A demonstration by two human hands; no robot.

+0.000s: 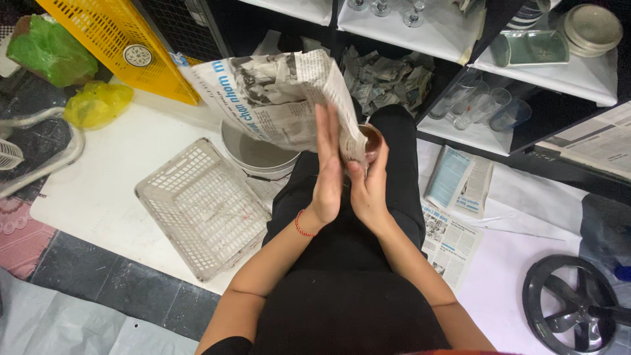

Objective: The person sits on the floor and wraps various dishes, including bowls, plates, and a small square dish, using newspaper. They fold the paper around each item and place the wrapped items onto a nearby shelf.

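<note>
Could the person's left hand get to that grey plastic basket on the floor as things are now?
Probably yes. The grey basket lies open beside the left forearm with nothing between them, but the left hand is pressed flat against the newspaper and would have to let go first.

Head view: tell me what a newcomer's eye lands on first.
At centre, the left hand presses flat against a sheet of newspaper wrapped over a small brown cup, which the right hand grips. At upper left leans a bright yellow crate; a pale grey basket lies left of the person's lap.
</note>
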